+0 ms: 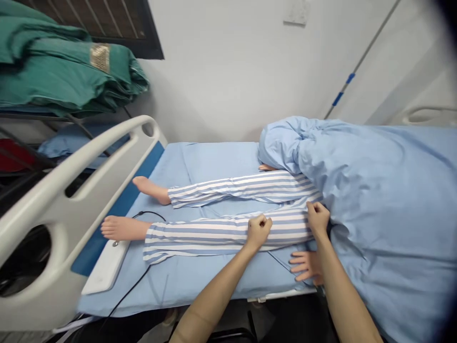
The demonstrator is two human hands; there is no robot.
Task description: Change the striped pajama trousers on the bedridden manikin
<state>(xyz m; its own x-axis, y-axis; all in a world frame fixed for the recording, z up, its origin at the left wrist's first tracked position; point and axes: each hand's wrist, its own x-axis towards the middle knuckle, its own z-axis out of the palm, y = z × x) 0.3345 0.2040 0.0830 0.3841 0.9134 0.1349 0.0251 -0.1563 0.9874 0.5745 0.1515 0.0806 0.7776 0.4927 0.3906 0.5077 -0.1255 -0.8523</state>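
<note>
Head view: two hands work over one dummy [289, 195]. The left hand [259, 231] and right hand [318, 218] are both clenched, thumb sides up, over the near leg of one pair of striped trousers [203, 237]; whether either grips cloth, I cannot tell. The right is nearer the hip, the left further down the leg.

Two dummy feet [125, 227] lie well left of the left hand. Two dummy hands [306, 267] show: one just nearer than the right hand, partly behind that forearm, the other beyond both fists at the quilt's [378, 176] edge. That edge borders the right hand.

Beyond the hands, a broad stretch of sheet [214, 157] runs past the far leg; a narrower strip leads to the near bed edge. Far left, one footboard [60, 219] closes the bed, one white box [103, 271] before it. Behind, a rack [82, 126] holds green cloth [64, 71] above, blue cloth below.
</note>
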